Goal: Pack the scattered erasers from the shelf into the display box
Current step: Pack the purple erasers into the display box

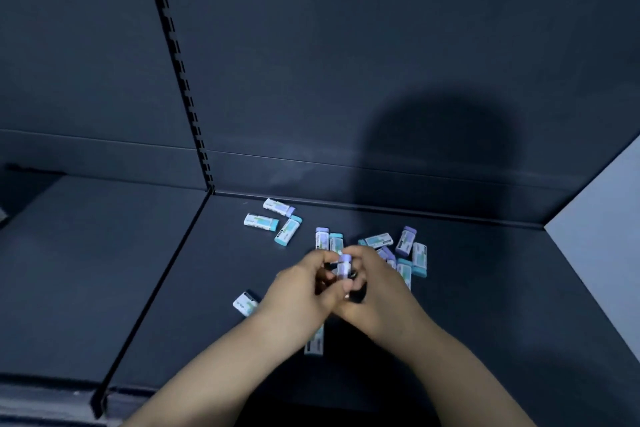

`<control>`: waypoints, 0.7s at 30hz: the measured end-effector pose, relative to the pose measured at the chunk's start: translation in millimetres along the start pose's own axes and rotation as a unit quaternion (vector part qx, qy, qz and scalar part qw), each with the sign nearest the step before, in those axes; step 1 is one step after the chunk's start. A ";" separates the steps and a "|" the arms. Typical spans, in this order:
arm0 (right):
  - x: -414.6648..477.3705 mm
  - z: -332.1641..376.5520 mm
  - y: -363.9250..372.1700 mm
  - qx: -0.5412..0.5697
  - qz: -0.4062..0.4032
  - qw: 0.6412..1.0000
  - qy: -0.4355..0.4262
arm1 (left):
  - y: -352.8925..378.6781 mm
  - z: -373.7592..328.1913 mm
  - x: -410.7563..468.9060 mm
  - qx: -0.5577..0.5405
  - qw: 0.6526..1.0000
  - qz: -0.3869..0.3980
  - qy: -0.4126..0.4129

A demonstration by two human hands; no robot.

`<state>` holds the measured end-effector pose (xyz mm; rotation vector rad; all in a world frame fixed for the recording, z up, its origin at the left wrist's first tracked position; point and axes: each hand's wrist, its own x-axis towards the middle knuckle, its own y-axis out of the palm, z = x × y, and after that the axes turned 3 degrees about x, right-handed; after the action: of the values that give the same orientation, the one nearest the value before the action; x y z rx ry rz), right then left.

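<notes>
Your left hand [304,288] and right hand [381,291] together pinch one purple-tipped eraser [344,265] upright above scattered erasers [261,221] on the shelf [485,288].

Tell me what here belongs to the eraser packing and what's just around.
Job: held eraser, loose erasers, left hand, right hand, shelf.
Just there: slotted upright, back panel, left shelf.

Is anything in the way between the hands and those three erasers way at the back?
No, only bare shelf lies between them and the three back erasers. But the left hand and right hand are both holding a purple-tipped eraser, and the display box is not in view.
</notes>
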<state>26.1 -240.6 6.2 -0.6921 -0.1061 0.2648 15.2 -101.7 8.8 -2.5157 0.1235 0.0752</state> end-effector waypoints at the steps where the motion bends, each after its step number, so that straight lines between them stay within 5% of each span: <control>1: -0.1 -1.3 -3.1 0.014 0.009 1.000 0.000 | 3.2 0.8 1.1 0.000 1.000 0.006 -0.006; 4: 2.1 -5.8 -7.5 0.008 0.048 0.999 0.001 | 11.0 4.6 6.2 0.009 1.000 0.007 -0.018; 9: 6.0 -16.3 -19.5 -0.163 0.044 0.986 -0.011 | 14.6 3.2 19.6 0.079 0.996 0.031 0.019; 13: 1.1 -20.1 -28.9 -0.203 0.034 0.979 -0.005 | -3.1 7.4 56.6 0.245 0.967 -0.006 0.067; 16: -3.0 -23.5 -30.9 -0.201 0.028 0.979 0.009 | -10.0 15.9 86.8 0.368 0.926 0.069 0.058; 21: -9.6 -25.3 -32.9 -0.191 0.020 0.981 0.021 | -6.6 8.0 112.5 0.381 0.909 0.166 0.019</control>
<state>28.3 -283.2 7.8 -1.0810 -0.1042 0.2706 127.5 -99.7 -3.1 -1.6919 0.4953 0.0938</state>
